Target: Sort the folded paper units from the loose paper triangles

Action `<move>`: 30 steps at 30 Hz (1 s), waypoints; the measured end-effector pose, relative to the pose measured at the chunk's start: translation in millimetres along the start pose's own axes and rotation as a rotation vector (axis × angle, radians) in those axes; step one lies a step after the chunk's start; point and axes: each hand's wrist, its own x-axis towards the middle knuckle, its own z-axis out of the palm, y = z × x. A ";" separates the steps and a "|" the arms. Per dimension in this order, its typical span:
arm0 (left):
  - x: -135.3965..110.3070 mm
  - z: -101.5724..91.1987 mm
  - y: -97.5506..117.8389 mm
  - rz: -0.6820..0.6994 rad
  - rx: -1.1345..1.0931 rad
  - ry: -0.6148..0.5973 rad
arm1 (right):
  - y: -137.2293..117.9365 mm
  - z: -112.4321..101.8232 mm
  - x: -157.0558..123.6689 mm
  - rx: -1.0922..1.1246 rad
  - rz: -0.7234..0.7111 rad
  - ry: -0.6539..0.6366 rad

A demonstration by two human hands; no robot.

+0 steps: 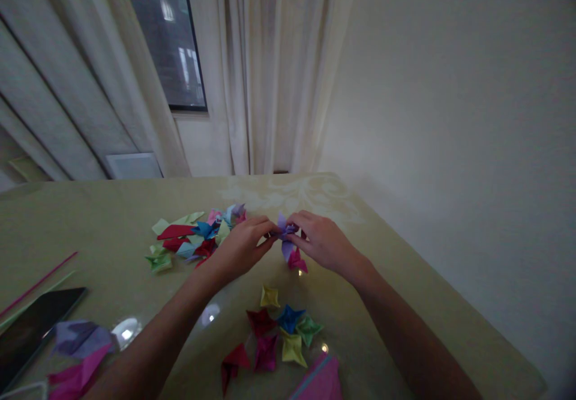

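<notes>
A purple folded-paper piece (287, 247) with pointed tips is held up between both hands over the table. My left hand (246, 241) pinches its left side between thumb and fingers. From the other side, my right hand (321, 238) grips it with thumb and bent fingertips. Parts of the piece are hidden behind the fingers. Just below it lies a pink folded-paper piece (297, 260). Nearer to me sit several small folded-paper stars, among them a yellow one (269, 296), a blue one (290, 318) and a green one (309, 329).
A heap of colourful folded papers (189, 238) lies left of my hands. At the left edge are a dark tablet or phone (40, 322), a pink thin stick (40, 284) and a purple paper (81, 338). A wall (472, 148) borders the table's right side.
</notes>
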 end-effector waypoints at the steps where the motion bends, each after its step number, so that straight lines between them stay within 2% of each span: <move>1: 0.8 -6.8 3.3 -0.001 -0.015 0.013 | -0.7 -1.1 -0.3 0.015 -0.019 -0.008; 3: 0.4 -21.8 3.6 -0.033 -0.026 0.041 | 0.4 -5.3 -1.3 0.006 -0.028 -0.031; 6: -9.1 -45.5 -8.9 -0.150 0.078 0.045 | 14.0 -14.3 -4.0 -0.070 0.037 -0.056; 8: -23.1 -56.1 -20.0 -0.267 0.211 -0.067 | 31.1 -18.2 -6.3 -0.098 0.088 -0.073; 10: -41.3 -57.4 -28.4 -0.404 0.320 -0.273 | 50.1 -17.3 -7.5 -0.096 0.133 -0.106; 12: -59.4 -49.7 -33.4 -0.478 0.377 -0.413 | 66.4 -11.1 -7.1 -0.086 0.185 -0.163; 14: -73.4 -38.0 -37.2 -0.486 0.402 -0.446 | 77.3 -2.1 -5.4 -0.077 0.237 -0.246; 18: -84.4 -25.4 -48.1 -0.464 0.379 -0.385 | 85.6 7.1 -3.4 -0.075 0.286 -0.370; 20: -82.8 -27.8 -50.9 -0.436 0.337 -0.329 | 83.5 1.6 -4.1 -0.106 0.303 -0.309; 22: -77.0 -32.6 -46.9 -0.385 0.259 -0.254 | 74.8 -8.7 -5.5 -0.122 0.290 -0.174; 25: -60.3 -38.1 -27.9 -0.256 0.085 -0.083 | 46.4 -22.7 -7.7 0.043 0.154 -0.018; 27: -45.2 -39.0 -11.5 -0.183 -0.011 0.039 | 21.2 -25.6 -9.1 0.260 0.029 -0.016; 30: -23.2 -36.1 9.0 -0.164 -0.126 0.108 | -10.9 -20.6 -10.7 0.480 -0.069 0.006</move>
